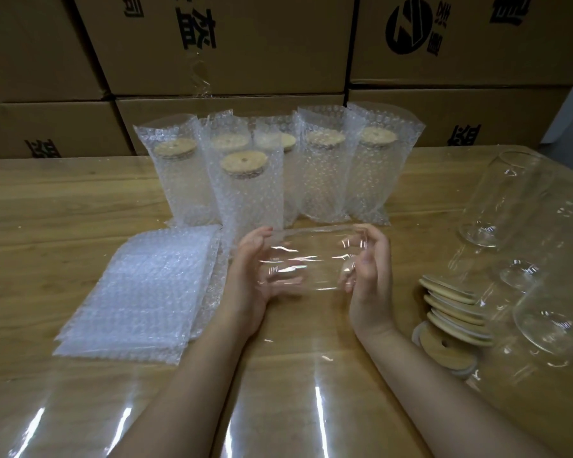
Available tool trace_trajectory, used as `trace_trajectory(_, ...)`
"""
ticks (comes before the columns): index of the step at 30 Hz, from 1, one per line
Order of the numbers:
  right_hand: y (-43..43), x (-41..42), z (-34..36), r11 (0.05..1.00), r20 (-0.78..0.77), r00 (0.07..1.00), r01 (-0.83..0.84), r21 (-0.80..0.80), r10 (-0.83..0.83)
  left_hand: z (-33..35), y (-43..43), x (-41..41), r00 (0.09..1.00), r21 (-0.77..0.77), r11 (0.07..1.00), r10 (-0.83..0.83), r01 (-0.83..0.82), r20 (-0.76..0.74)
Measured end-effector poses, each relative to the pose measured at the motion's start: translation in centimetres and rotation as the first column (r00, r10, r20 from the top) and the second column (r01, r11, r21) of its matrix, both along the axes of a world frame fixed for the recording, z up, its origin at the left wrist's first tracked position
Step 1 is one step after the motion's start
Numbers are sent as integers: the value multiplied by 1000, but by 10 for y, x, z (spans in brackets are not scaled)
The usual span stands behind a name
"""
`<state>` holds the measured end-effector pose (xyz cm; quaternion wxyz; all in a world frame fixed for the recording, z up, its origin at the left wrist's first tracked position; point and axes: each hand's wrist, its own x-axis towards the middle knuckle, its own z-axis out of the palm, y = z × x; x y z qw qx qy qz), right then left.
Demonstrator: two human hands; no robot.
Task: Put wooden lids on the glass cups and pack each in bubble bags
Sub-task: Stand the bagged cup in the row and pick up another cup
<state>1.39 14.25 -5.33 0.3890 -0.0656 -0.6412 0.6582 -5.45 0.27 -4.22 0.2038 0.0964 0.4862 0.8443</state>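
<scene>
Lying sideways between both palms, glass cup [306, 259], left hand [250, 269] and right hand [366, 269] each in a cupped grip on one end

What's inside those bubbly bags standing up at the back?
Each standing bubble bag holds a glass cup with a round wooden lid on top. The lids show clearly; the cups are only a blur through the bubbles, and the bags behind are partly hidden.

Before me lies a wooden tabletop [80, 200] under a glossy clear cover, glare streaking its near edge. Behind it stand stacked brown cardboard boxes [232, 44], printed with black characters and a round logo [409, 29].
</scene>
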Motion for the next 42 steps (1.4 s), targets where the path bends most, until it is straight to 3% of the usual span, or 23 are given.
trace_trajectory(2,-4,3,0,997,-64,998,9,72,-5,6,-11,-3,957,-27,979,-191,202,217)
trace_trajectory(4,-4,4,-1,994,-78,997,4,112,4,10,-19,-7,902,-60,946,-284,319,326)
trace_trajectory(8,1,1,-2,1000,-60,998,-2,29,4,11,-22,-9,888,-106,918,-332,381,318)
trace_trajectory(14,12,-10,-2,984,140,989,-11,-175,36,7,-17,-3,855,10,867,-493,498,164)
trace_trajectory(16,18,-14,-3,948,126,991,-8,-319,51,5,-6,3,869,11,871,-491,491,67)
trace_trajectory(19,20,-16,-5,820,34,995,-54,-570,89,0,10,15,891,-28,893,-451,450,-60)
trace_trajectory(22,15,-17,-4,719,54,982,-96,-688,182,-7,22,24,913,-65,918,-397,392,-99)
trace_trajectory(25,6,-16,-6,742,153,929,-163,-651,338,-7,31,28,942,-22,942,-335,334,-35)
trace_trajectory(27,0,-15,-7,804,109,956,-165,-572,273,-7,34,30,970,-50,970,-239,237,-47)
trace_trajectory(31,-15,-9,-5,872,26,962,-233,-430,270,-9,30,28,959,-201,979,-15,-43,-282)
trace_trajectory(34,-21,-8,-2,893,-15,953,-288,-345,301,-10,26,29,824,-304,917,45,-258,-564)
trace_trajectory(37,-22,-8,0,897,-32,953,-295,-330,302,-9,22,29,486,-298,862,-69,-411,-871)
trace_trajectory(40,-22,-6,0,905,-20,946,-317,-284,325,-1,16,26,147,-249,834,-203,-492,-968)
trace_trajectory(42,-24,-5,-2,944,21,954,-292,-154,299,3,14,24,21,-222,824,-248,-521,-968)
